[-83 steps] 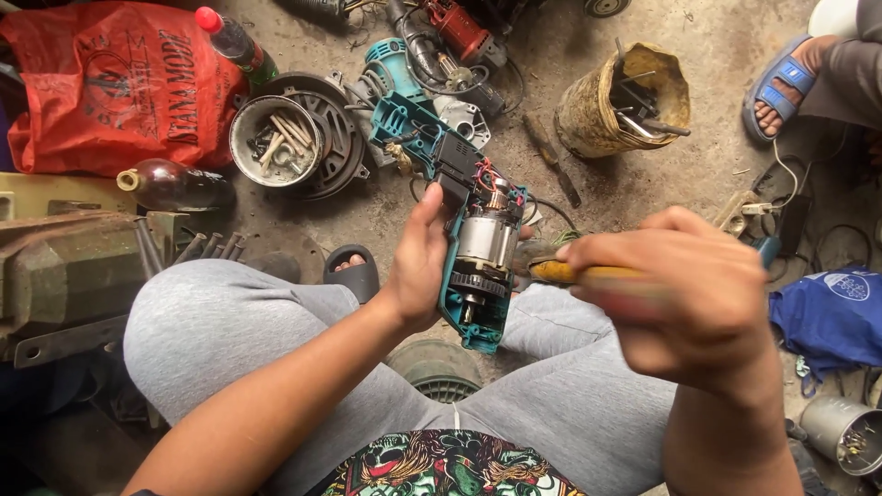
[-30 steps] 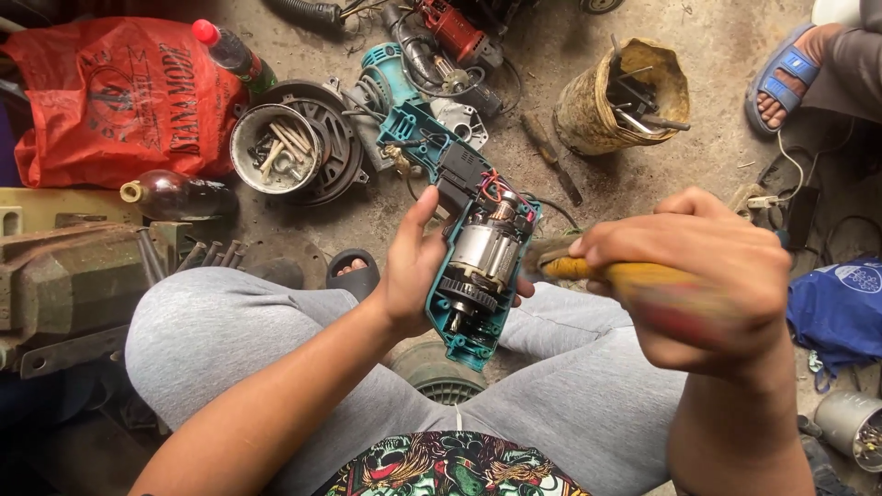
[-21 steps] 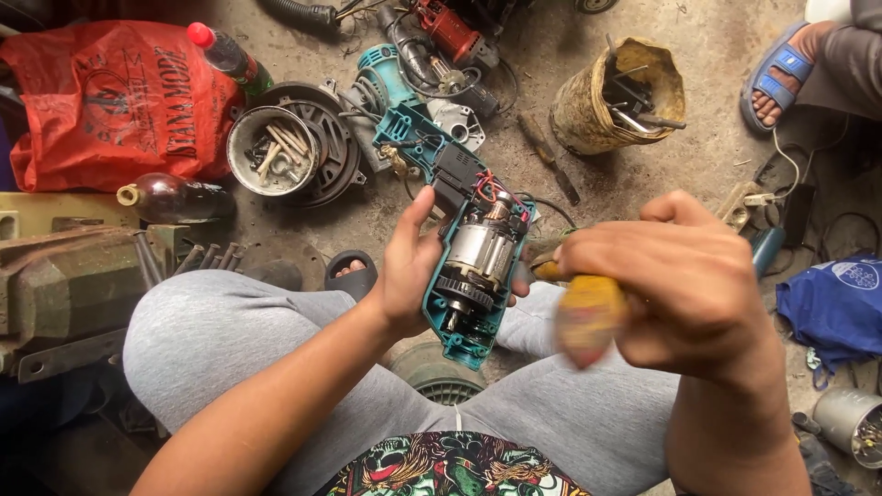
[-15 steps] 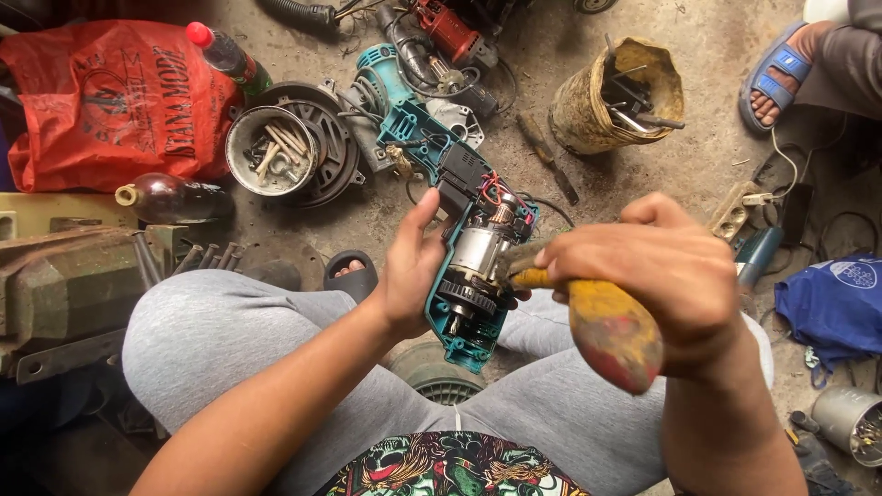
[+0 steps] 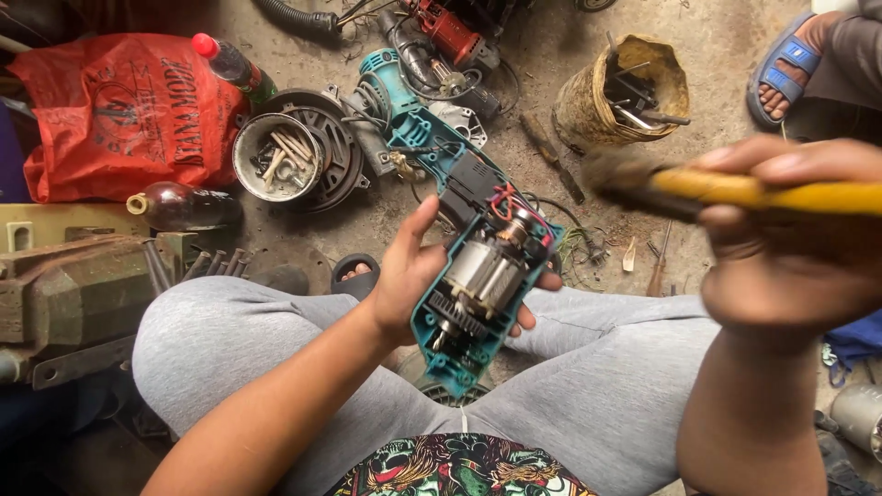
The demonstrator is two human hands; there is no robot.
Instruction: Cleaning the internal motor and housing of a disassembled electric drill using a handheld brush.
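Dirt floor cluttered with parts lies below me — my left hand (image 5: 404,280) cups the opened drill (image 5: 478,276), my right hand (image 5: 781,253) fists a yellow-handled brush (image 5: 726,190).

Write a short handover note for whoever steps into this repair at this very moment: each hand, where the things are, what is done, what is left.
Left hand holds the opened teal power tool over the lap.
Right hand grips a yellow-handled tool, raised clear of it; its tip is blurred.
Done: housing cover is off, with motor and red wires exposed.
Left: the tool is not yet closed up.
Nearby on the floor: tin of small parts, yellow bucket of tools.
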